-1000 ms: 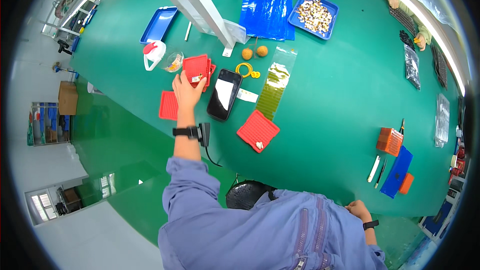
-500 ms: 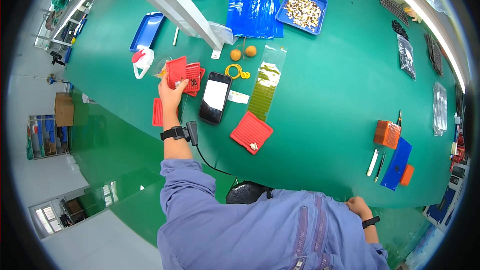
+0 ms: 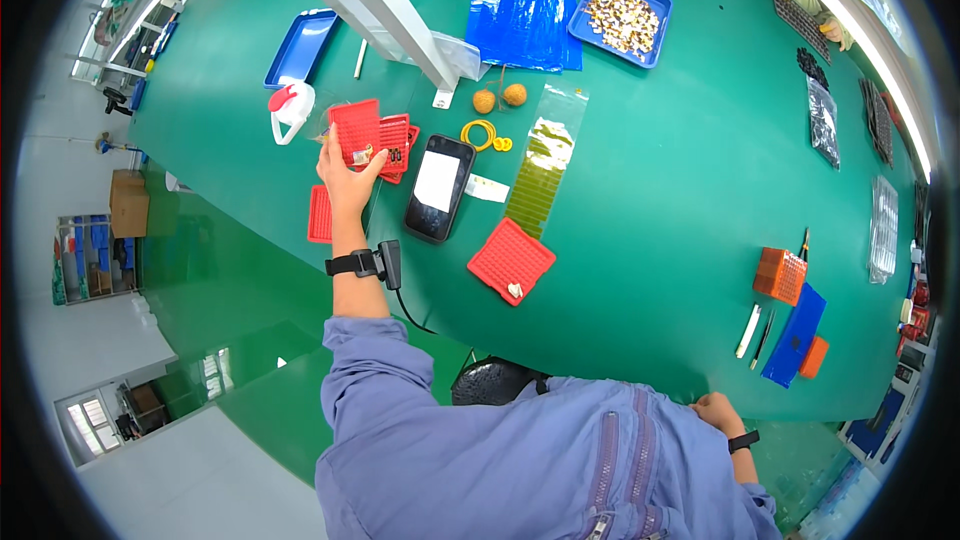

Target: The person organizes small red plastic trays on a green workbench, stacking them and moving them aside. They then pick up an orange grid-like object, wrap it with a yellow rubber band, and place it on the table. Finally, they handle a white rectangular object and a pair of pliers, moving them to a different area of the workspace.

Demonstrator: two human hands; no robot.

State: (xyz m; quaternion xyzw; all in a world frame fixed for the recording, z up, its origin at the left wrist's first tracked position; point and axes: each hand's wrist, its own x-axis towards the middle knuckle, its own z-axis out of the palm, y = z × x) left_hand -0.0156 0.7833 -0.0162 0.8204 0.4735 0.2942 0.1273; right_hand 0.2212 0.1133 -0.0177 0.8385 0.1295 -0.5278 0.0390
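My left hand (image 3: 347, 182) is closed on a small red grid tray (image 3: 355, 126), thumb on one side and fingers on the other. A small pale piece sits in the tray near the thumb. Beneath and to its right lie more red trays (image 3: 397, 144), one with dark small pieces in it. Another red tray (image 3: 320, 213) lies left of my wrist. My right hand (image 3: 716, 410) rests at the table's near edge, beside my jacket; its fingers are too unclear to read. To the right of the left hand lies a black phone (image 3: 439, 188) with a lit screen.
A red tray (image 3: 511, 261) with a pale piece, a green strip sheet (image 3: 540, 170), yellow rings (image 3: 481, 136) and two brown balls (image 3: 484, 101) lie mid-table. Farther off are blue sheets (image 3: 518, 20) and a blue tray of small pieces (image 3: 663, 36). A grey post (image 3: 370, 10) rises left.
The red tray in my left hand has tipped flatter, and the pale piece in it shows more. My right hand stays put. The whole view has shifted slightly.
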